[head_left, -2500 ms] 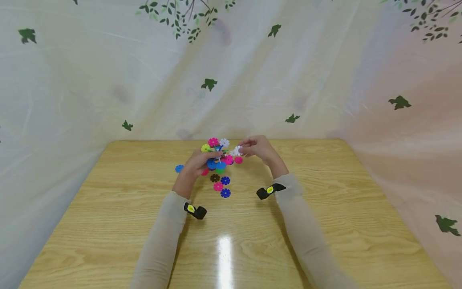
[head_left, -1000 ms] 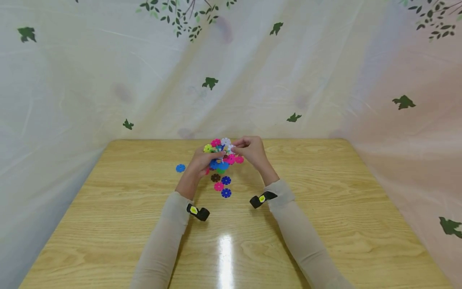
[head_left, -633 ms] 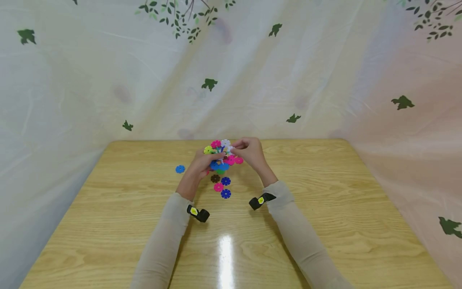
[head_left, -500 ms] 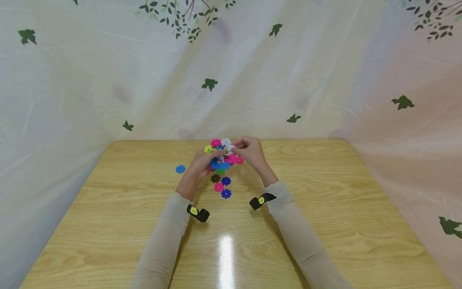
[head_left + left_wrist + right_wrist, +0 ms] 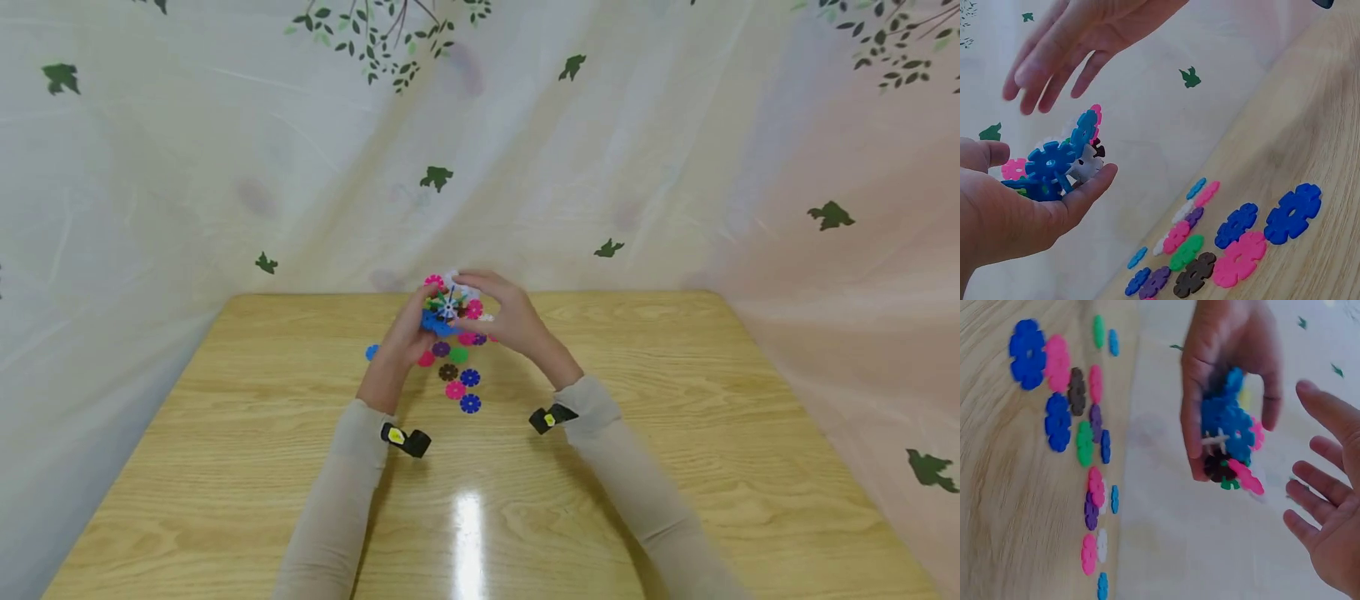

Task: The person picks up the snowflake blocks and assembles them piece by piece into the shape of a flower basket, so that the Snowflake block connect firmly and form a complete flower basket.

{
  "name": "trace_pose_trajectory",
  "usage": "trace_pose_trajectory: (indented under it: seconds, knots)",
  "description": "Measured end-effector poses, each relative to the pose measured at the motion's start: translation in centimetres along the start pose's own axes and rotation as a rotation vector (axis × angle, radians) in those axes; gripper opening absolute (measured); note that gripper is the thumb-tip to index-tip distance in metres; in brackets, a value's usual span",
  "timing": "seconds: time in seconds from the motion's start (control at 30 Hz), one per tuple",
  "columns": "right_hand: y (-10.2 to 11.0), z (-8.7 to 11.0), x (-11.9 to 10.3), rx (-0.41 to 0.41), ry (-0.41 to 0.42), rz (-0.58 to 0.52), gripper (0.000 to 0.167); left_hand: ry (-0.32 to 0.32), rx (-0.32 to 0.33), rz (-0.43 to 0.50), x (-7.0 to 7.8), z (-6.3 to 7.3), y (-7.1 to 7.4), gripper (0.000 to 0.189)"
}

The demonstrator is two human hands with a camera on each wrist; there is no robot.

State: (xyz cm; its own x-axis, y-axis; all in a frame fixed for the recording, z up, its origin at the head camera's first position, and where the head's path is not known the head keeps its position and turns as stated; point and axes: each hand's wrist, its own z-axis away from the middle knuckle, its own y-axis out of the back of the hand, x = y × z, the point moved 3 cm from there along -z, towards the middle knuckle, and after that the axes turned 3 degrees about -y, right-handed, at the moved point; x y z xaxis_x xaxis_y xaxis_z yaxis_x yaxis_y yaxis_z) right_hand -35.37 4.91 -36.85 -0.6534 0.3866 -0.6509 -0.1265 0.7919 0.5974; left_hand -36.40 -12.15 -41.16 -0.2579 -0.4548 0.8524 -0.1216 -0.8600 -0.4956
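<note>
Above the far part of the table my left hand holds a ball-like cluster of interlocking plastic snowflake discs, in blue, white, pink, green and brown. Seen in the left wrist view, the cluster sits between the thumb and fingers of that hand. My right hand is at the cluster's right side, fingers spread and slightly bent. The right wrist view shows this right hand apart from the cluster, with nothing in it.
Loose snowflake discs lie flat on the wooden table below the hands. Among them are a dark blue disc, a pink disc, a brown disc and a green disc. A patterned curtain hangs behind.
The right hand, earlier pinching a white disc and bringing it left to the cluster, has let go and spread its fingers. The left hand has lifted and turned the cluster.
</note>
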Motion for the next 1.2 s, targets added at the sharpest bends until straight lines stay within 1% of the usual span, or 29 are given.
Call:
trace_pose_trajectory:
  seconds: [0.07, 0.13, 0.23, 0.3, 0.37, 0.43, 0.5, 0.6, 0.67, 0.73, 0.8, 0.9, 0.93, 0.97, 1.03, 1.07, 1.1, 1.13, 1.2]
  knots:
    - [-0.5, 0.0, -0.3, -0.065, 0.058, 0.124, 0.074, -0.012, -0.043, 0.011, 0.2, 0.2, -0.2, 0.045]
    - [-0.9, 0.1, -0.4, -0.113, 0.108, 0.261, 0.081, -0.021, -0.073, 0.015, 0.2, 0.4, -0.5, 0.05]
    - [-1.4, 0.3, -0.2, -0.15, 0.15, 0.422, 0.084, -0.042, -0.112, 0.016, 0.3, 0.7, -1.1, 0.055]
    - [-1.6, 0.5, 0.0, -0.138, 0.172, 0.495, 0.079, -0.052, -0.142, 0.001, 0.3, 0.9, -1.4, 0.056]
    - [-1.7, 0.8, 0.2, -0.106, 0.194, 0.542, 0.071, -0.056, -0.169, -0.019, 0.4, 1.0, -1.7, 0.056]
    - [-1.6, 0.9, 0.3, -0.066, 0.214, 0.563, 0.063, -0.05, -0.179, -0.066, 0.4, 1.2, -1.8, 0.058]
    - [-1.4, 1.1, 0.3, -0.034, 0.222, 0.552, 0.057, -0.036, -0.176, -0.105, 0.5, 1.3, -1.8, 0.061]
    - [-0.8, 1.2, 0.4, -0.02, 0.194, 0.456, 0.054, -0.009, -0.15, -0.175, 0.7, 1.5, -1.6, 0.068]
    - [-0.5, 1.2, 0.6, -0.034, 0.145, 0.337, 0.055, 0.006, -0.143, -0.215, 0.8, 1.5, -1.4, 0.071]
    - [-0.1, 1.2, 1.0, -0.047, 0.065, 0.19, 0.054, 0.018, -0.139, -0.243, 0.9, 1.5, -1.2, 0.071]
    - [0.3, 1.3, 1.4, -0.059, -0.026, 0.044, 0.05, 0.035, -0.14, -0.258, 0.8, 1.5, -0.9, 0.069]
    - [0.7, 1.6, 1.8, -0.074, -0.15, -0.122, 0.037, 0.055, -0.133, -0.273, 0.6, 1.3, -0.6, 0.067]
    - [0.8, 1.7, 1.9, -0.086, -0.182, -0.164, 0.032, 0.065, -0.114, -0.271, 0.5, 1.2, -0.5, 0.067]
    - [0.8, 1.8, 2.1, -0.1, -0.215, -0.209, 0.028, 0.071, -0.096, -0.266, 0.4, 1.1, -0.4, 0.067]
    - [0.9, 2.0, 2.2, -0.127, -0.278, -0.303, 0.027, 0.063, -0.056, -0.249, 0.2, 0.9, -0.3, 0.069]
    - [0.8, 2.1, 2.2, -0.14, -0.312, -0.363, 0.028, 0.054, -0.038, -0.221, 0.1, 0.8, -0.2, 0.07]
    - [0.8, 2.1, 2.3, -0.152, -0.342, -0.422, 0.03, 0.04, -0.038, -0.185, 0.0, 0.8, -0.2, 0.072]
    - [0.7, 2.2, 2.4, -0.169, -0.372, -0.488, 0.032, 0.024, -0.049, -0.136, -0.1, 0.7, -0.3, 0.075]
    - [0.5, 2.4, 2.4, -0.201, -0.421, -0.608, 0.037, -0.006, -0.135, -0.026, -0.3, 0.6, -0.6, 0.081]
